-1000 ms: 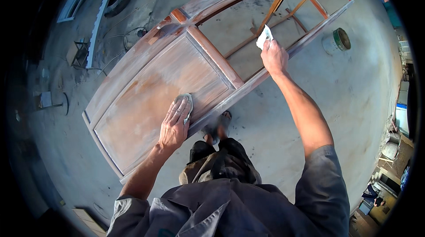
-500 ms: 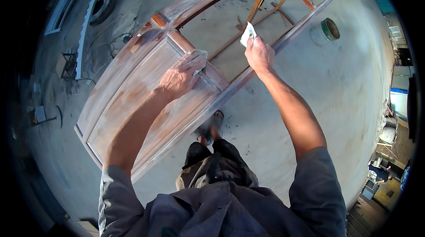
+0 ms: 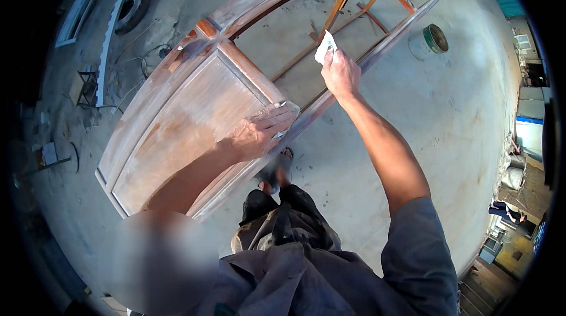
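Observation:
A large wooden door (image 3: 171,121) with a solid panel and open frame sections lies before me, streaked with whitish dust. My left hand (image 3: 259,131) presses on it where the cross rail meets the near side rail. Its fingers are closed over a pale, thin sheet (image 3: 290,109) that shows past the fingertips; whether this is sandpaper or cloth I cannot tell. Above the open frame section, my right hand (image 3: 342,77) grips a crumpled white sheet, perhaps paper (image 3: 325,46), which sticks up from between thumb and fingers.
A green-rimmed bucket (image 3: 435,38) stands on the concrete floor to the right of the door. At the far left lie a tire (image 3: 131,12), a long white strip (image 3: 112,38) and cables (image 3: 143,65). My feet (image 3: 274,174) are close to the door's near edge. Another person (image 3: 506,212) is at the far right.
My left hand has slid right and toward me along the cross rail with its pale sheet, reaching the near side rail. My right hand keeps its hold on the white sheet, hardly moved.

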### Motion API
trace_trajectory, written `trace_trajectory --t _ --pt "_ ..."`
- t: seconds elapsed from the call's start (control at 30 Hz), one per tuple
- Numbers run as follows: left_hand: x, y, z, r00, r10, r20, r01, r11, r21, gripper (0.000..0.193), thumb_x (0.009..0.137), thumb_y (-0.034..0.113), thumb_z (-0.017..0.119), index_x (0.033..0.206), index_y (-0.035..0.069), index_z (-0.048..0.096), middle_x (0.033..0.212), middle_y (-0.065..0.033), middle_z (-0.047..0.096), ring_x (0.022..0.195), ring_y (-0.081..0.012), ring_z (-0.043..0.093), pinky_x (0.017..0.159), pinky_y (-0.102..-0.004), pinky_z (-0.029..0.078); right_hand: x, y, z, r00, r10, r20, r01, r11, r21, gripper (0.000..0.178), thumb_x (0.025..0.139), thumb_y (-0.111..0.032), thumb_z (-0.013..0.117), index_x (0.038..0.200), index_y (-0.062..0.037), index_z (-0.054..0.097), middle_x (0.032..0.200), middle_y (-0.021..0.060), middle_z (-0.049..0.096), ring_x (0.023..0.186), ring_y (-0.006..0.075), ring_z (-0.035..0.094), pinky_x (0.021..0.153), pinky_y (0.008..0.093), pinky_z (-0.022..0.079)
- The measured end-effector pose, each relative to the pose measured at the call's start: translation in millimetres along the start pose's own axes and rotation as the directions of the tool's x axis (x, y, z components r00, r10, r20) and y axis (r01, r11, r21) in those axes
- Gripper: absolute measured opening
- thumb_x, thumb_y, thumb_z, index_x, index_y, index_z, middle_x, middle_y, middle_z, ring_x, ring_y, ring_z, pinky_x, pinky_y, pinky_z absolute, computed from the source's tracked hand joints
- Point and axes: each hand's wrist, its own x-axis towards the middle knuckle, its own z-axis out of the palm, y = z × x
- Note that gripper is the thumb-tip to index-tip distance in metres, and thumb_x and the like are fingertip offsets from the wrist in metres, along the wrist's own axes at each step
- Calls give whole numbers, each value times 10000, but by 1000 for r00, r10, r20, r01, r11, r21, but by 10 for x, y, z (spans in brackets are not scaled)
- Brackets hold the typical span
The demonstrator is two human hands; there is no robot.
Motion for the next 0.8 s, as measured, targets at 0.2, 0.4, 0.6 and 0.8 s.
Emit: trace_trajectory --t 0.2,0.4,0.6,0.8 --pt "154 -1 84 999 -33 -42 33 999 8 668 790 52 754 1428 52 559 1494 -125 545 1436 -310 464 1200 -432 418 -14 -39 27 1000 -28 -10 28 1000 10 256 1004 -235 506 1089 -36 642 1074 169 717 982 391 689 854 498 563" --pt "-188 32 -129 928 -179 -326 228 966 118 561 888 145 697 1414 9 557 1479 -158 551 1408 -319 493 1156 -416 463 -3 28 -1 999 -26 -22 26 1000 -12 259 1007 -231 503 1109 -32 634 1067 176 718 966 395 694 834 503 569" --pt "121 271 204 967 -44 -250 97 974 206 548 816 30 668 1355 -31 594 1417 -181 596 1371 -340 534 1166 -425 456 -38 -33 11 998 -57 -6 57 998 -26 259 1006 -228 508 1096 -18 631 1033 195 721 931 412 698 811 518 571" --pt "192 -857 -291 892 -206 -402 303 933 194 491 872 66 679 1346 -23 590 1448 -206 563 1368 -378 515 1169 -448 434 -13 24 52 996 -72 -46 71 997 -32 251 1005 -232 510 1052 -14 625 1007 208 717 900 429 697 798 534 566"
